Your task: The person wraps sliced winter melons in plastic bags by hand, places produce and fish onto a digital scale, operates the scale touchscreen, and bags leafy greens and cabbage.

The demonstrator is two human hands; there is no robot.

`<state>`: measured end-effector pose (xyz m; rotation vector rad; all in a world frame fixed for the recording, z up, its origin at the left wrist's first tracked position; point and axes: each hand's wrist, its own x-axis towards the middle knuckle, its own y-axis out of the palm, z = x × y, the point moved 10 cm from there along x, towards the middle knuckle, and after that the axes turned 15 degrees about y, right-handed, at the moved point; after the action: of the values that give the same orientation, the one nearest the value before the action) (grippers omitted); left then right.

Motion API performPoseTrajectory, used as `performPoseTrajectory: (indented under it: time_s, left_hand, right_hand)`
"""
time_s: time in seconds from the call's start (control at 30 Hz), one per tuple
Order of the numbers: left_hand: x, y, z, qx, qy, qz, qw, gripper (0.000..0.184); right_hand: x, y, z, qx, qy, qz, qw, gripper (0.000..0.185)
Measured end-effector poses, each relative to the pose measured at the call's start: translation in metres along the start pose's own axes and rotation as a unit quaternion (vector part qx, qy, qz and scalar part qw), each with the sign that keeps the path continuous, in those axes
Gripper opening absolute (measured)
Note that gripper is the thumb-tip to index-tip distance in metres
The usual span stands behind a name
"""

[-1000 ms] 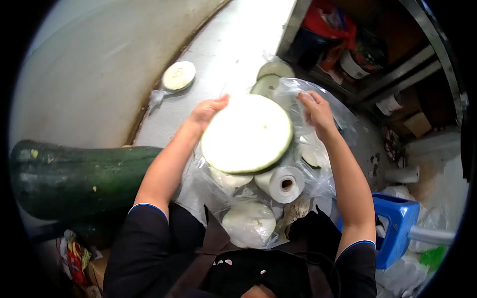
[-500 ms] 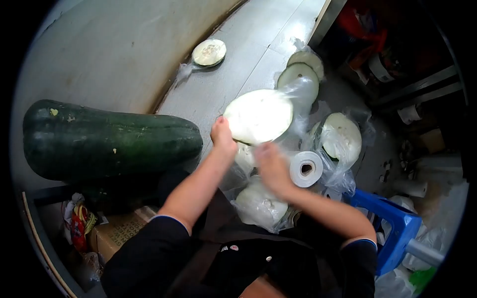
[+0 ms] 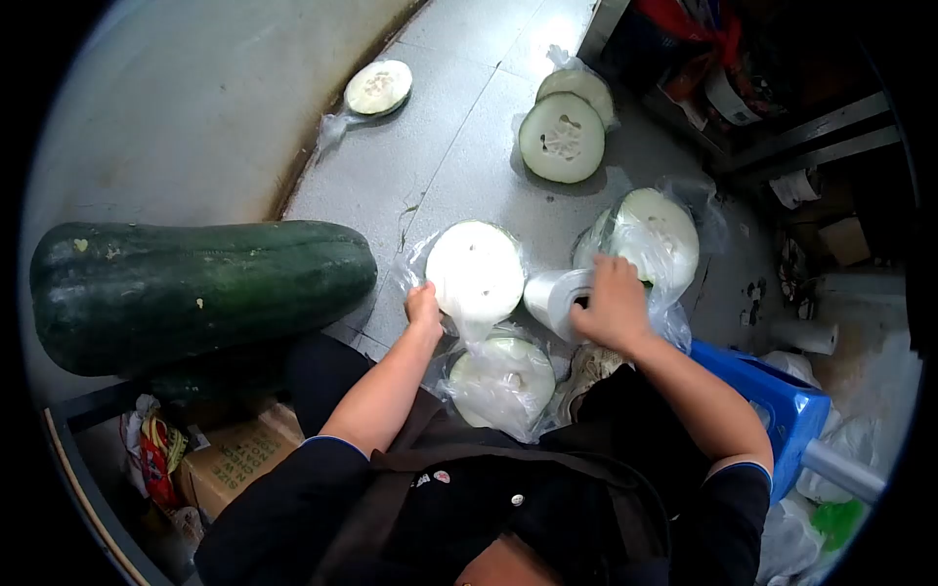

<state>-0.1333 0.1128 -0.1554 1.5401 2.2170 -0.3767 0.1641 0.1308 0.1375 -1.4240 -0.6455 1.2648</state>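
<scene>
At centre, the left hand [image 3: 423, 307] grips the nine-o'clock edge of a bagged winter melon slice [image 3: 477, 266]. The blurred right hand [image 3: 616, 305], toward three, partly hides the plastic bag roll [image 3: 553, 299]; its grip cannot be told. Clear plastic covers another slice [image 3: 500, 381] at six. A whole winter melon [image 3: 195, 293] lies at nine.

Glare on the far floor [image 3: 549, 41], deep shadow around the shelving [image 3: 831, 131], black fisheye edges, blurry right grip [image 3: 616, 305].

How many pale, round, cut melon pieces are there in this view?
6 visible: one piece at upper left, two at top, one at the bare left hand, one at lower centre, one beyond the bare right hand. More may be hidden.
</scene>
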Motion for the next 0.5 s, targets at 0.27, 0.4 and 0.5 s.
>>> performPoseTrajectory:
  time_s: [0.27,0.4,0.5]
  left_hand:
    - [-0.001,-0.012,-0.162,0.415,0.309,0.089,0.851,0.011]
    - [0.014,-0.02,-0.173,0.601,0.322,0.154,0.715,0.043]
    - [-0.043,0.088,-0.214,0.376,0.354,0.33,0.79,0.065]
  right_hand:
    - [0.031,0.054,-0.048,0.15,0.05,0.079,0.984,0.043]
    - [0.034,0.059,-0.039,0.218,-0.023,0.132,0.967,0.051]
    - [0.029,0.045,-0.012,0.251,-0.121,0.152,0.948,0.072]
